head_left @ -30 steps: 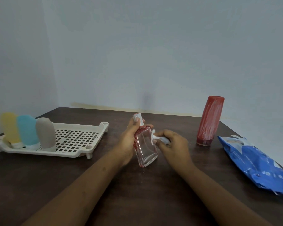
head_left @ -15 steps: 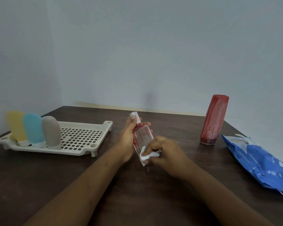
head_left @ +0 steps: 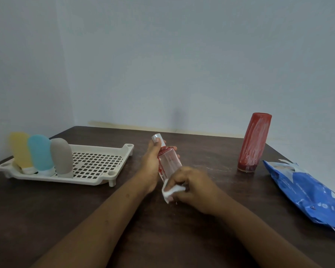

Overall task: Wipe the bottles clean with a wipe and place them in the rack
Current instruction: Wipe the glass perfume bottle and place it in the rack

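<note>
Dark brown wood-grain table (head_left: pixel 46 219) standing in a corner; 2 plain pale blue-grey walls (head_left: pixel 182 55) meeting behind it.

No text is legible — the blue pack (head_left: pixel 307 192) bears only blurred white print.

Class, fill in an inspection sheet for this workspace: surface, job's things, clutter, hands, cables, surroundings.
Surface: dark wooden table.
Job's things: clear bottle with red smears, held tilted; white wipe at its lower end; red bottle, smeared, stands on the table; yellow bottle, blue bottle and grey bottle stand in the white rack.
Clutter: blue wipes pack lies at the right.
Hands: left hand grips the clear bottle; right hand holds the wipe against it.
Cables: nothing seen.
Surroundings: plain pale wall.
</note>
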{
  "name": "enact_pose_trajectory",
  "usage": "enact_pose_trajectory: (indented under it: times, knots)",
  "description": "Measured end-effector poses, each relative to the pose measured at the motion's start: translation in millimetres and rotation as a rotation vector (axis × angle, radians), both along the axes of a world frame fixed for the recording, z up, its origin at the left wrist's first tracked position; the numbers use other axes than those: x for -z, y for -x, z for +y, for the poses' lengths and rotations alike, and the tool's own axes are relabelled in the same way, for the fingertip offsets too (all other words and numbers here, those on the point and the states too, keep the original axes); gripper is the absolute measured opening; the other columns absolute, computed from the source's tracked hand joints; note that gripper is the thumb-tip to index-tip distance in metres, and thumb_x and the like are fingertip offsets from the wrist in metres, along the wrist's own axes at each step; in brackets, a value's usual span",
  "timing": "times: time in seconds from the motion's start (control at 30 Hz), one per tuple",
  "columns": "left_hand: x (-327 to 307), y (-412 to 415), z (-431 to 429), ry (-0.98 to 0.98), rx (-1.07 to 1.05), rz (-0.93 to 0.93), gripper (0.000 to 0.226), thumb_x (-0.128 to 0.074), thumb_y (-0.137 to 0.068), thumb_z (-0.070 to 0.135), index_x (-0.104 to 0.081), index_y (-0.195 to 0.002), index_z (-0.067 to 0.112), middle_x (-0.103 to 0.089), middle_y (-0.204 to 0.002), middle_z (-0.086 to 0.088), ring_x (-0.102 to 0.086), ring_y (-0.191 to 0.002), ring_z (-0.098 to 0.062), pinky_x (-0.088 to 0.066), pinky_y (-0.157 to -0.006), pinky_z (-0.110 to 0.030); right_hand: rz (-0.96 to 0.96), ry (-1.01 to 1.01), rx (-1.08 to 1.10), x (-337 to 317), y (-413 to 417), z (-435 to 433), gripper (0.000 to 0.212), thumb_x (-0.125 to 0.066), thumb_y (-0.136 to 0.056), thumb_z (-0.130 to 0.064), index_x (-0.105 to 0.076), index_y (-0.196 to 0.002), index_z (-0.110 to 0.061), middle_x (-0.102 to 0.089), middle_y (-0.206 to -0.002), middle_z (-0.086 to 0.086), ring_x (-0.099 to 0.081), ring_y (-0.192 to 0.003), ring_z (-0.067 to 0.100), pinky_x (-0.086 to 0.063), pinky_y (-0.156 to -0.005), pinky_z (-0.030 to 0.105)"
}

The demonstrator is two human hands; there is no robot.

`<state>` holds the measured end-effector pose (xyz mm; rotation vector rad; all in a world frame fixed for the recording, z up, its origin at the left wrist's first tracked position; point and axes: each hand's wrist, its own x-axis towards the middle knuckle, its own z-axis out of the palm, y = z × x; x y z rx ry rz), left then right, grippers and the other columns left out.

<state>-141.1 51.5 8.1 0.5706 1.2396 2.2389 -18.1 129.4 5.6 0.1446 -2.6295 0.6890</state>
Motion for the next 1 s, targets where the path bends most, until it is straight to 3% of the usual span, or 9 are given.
enact_pose_trajectory:
  times: [0.1,0.3,0.5,0.67,0.8,0.87,1.0]
  knots:
    - [2,2,1,0.037,-0.019,0.022,0.031,-0.036,-0.101,0.044,-0.051,-0.106,0.018,-0.069,-0.093,-0.011,-0.065,-0.089,-0.03,-0.051,-0.093,-0.051,-0.061,-0.008,-0.004,-2,-3,9,0.017,-0.078,-0.073,-0.018,-0.073,-0.087,-0.024,-0.058,-0.088,-0.023,-0.055,-0.089,-0.005,-0.041,-0.072,0.006]
    - [3,7,1,0.062,-0.044,0.014,0.032,-0.035,-0.101,0.046,-0.048,-0.118,0.022,-0.069,-0.101,-0.014,-0.064,-0.1,-0.035,-0.046,-0.1,-0.056,-0.017,0.194,0.193,-2,-6,25,0.018,-0.072,-0.077,-0.011,-0.068,-0.085,-0.026,-0.062,-0.094,-0.014,-0.056,-0.088,0.0,-0.041,-0.068,0.006]
    - [-4,-4,-4,0.093,-0.031,0.065,0.026,-0.033,-0.102,0.044,-0.05,-0.09,0.029,-0.068,-0.1,-0.013,-0.064,-0.102,-0.034,-0.047,-0.1,-0.053,0.012,0.235,0.385,10,1,33,0.007,-0.067,-0.084,-0.018,-0.064,-0.089,-0.023,-0.061,-0.091,-0.011,-0.054,-0.081,0.001,-0.037,-0.061,0.01]
    - [-5,-7,-6,0.105,-0.032,0.112,0.024,-0.032,-0.102,0.047,-0.051,-0.097,0.031,-0.068,-0.11,-0.014,-0.065,-0.105,-0.035,-0.048,-0.099,-0.053,0.115,0.215,0.409,8,4,21,0.011,-0.065,-0.086,-0.018,-0.062,-0.092,-0.026,-0.059,-0.093,-0.013,-0.053,-0.082,-0.004,-0.038,-0.06,0.005]
    - [-4,-7,-5,0.096,-0.021,0.122,0.028,-0.033,-0.102,0.045,-0.051,-0.11,0.025,-0.068,-0.108,-0.016,-0.066,-0.094,-0.032,-0.053,-0.092,-0.048,0.226,0.051,0.282,4,4,3,0.016,-0.068,-0.083,-0.015,-0.067,-0.096,-0.025,-0.056,-0.095,-0.019,-0.048,-0.085,-0.012,-0.034,-0.068,0.0]
    - [-3,-7,-5,0.087,-0.009,0.11,0.026,-0.033,-0.102,0.043,-0.051,-0.105,0.025,-0.068,-0.105,-0.017,-0.065,-0.09,-0.031,-0.053,-0.088,-0.047,0.233,-0.026,0.236,4,5,-2,0.018,-0.069,-0.082,-0.013,-0.068,-0.096,-0.025,-0.054,-0.097,-0.02,-0.047,-0.086,-0.014,-0.034,-0.07,0.0]
    - [-4,-6,-4,0.083,0.004,0.14,0.03,-0.034,-0.102,0.041,-0.047,-0.117,0.018,-0.068,-0.107,-0.015,-0.066,-0.091,-0.031,-0.053,-0.089,-0.048,0.221,0.085,0.359,3,4,6,0.015,-0.066,-0.084,-0.012,-0.066,-0.093,-0.023,-0.057,-0.093,-0.015,-0.049,-0.082,-0.009,-0.037,-0.066,0.0]
